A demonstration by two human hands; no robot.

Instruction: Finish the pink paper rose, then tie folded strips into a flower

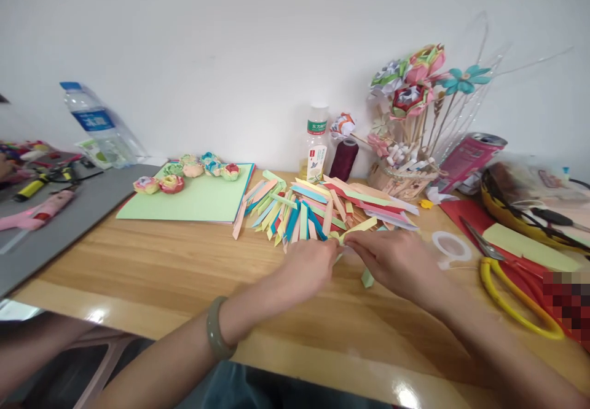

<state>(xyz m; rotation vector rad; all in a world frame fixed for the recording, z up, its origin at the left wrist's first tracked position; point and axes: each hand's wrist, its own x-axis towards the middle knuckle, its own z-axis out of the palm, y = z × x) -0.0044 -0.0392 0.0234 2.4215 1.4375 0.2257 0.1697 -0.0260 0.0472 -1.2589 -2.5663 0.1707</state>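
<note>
Readable on the green label of an upright clear plastic bottle with white cap (317, 145): Chinese characters beginning 东方. On the blue label of a tilted clear plastic bottle (98, 123): large white characters, not reliably legible. On the slanted pink metal drink can (472, 157): lettering too blurred to read.

Left hand (311, 268): extended inward from lower left, back upward, with an olive-grey bangle (216, 329) at the wrist. Right hand (399, 261): angled inward from lower right, close to the left. Fingers of both hands: pinched on a narrow pale yellow-green paper strip (336, 236), above the wooden table (184, 268), at the near edge of a multicoloured paper-strip pile (299, 206); exact grip partly hidden.

Directly beyond the hands: the pile. Near the right hand: a translucent white tape ring (434, 243) and, farther right, yellow-handled metal scissors (488, 268). Left of the pile: folded paper rosettes (171, 183) on a light-green paper sheet (198, 203).
</note>
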